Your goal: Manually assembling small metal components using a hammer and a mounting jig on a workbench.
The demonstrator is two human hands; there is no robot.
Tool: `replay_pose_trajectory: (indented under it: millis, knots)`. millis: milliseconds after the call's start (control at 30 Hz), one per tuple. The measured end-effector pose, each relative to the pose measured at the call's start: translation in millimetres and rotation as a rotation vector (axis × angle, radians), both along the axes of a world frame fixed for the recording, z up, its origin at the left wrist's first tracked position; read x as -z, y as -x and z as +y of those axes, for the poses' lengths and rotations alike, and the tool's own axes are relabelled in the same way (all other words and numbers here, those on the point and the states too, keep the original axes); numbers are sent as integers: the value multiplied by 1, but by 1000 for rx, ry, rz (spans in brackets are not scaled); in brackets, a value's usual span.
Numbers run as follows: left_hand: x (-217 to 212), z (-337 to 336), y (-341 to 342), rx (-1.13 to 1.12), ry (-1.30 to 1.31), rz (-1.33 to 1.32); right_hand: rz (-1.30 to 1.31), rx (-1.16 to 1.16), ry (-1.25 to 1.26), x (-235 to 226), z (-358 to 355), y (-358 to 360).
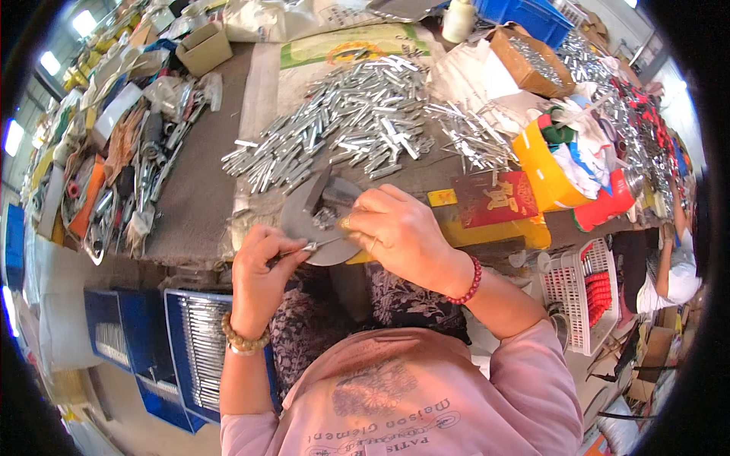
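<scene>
My left hand (261,267) pinches a small silver metal piece (310,247) between thumb and fingertips, at the near edge of a round grey dish (298,222). From that piece a thin rod (330,242) runs toward my right hand (403,230). The right fingers are closed together over the dish, and what they grip is hidden. Inside the dish lie small shiny metal parts (324,220), next to an upright dark block (316,192). Beyond the dish spreads a big heap of silver metal bars (342,114).
A smaller pile of metal strips (475,137) lies right of the heap. Nearer are a red packet (496,199) and a yellow container (544,163) with rags. Tools (144,159) crowd the left. Blue bins (176,334) stand below left, a white basket (570,300) below right. Another person (673,273) is at far right.
</scene>
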State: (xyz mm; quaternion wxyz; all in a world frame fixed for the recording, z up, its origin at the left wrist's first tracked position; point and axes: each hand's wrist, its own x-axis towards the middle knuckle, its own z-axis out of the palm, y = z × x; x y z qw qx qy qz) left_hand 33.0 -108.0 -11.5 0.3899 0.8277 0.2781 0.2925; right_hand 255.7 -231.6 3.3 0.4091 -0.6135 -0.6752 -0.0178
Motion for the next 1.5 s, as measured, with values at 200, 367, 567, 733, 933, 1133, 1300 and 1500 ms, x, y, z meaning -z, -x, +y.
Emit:
replay_pose_trajectory:
  millis: [200,367,567,733,933,1133,1300,1500]
  knots:
    - [1,-1,2,4,-46,-41,-61,487,101,-1,-19,-81]
    - [1,0,0,29,-39,-63,-208,544,170,5,-15,-124]
    - [1,-1,0,23,-32,-64,-256,431,258,7,2,-142]
    - [-1,-2,0,12,-31,-59,-266,359,243,17,3,-156]
    - [1,0,1,-17,-52,-38,-63,370,154,6,0,-133]
    - [3,0,1,-5,-66,-39,-9,-9,115,-24,6,-32]
    - [4,1,1,-3,-85,-19,-19,-130,68,-10,25,11]
    - [1,0,1,-7,-93,-7,-100,-159,88,-4,30,22]
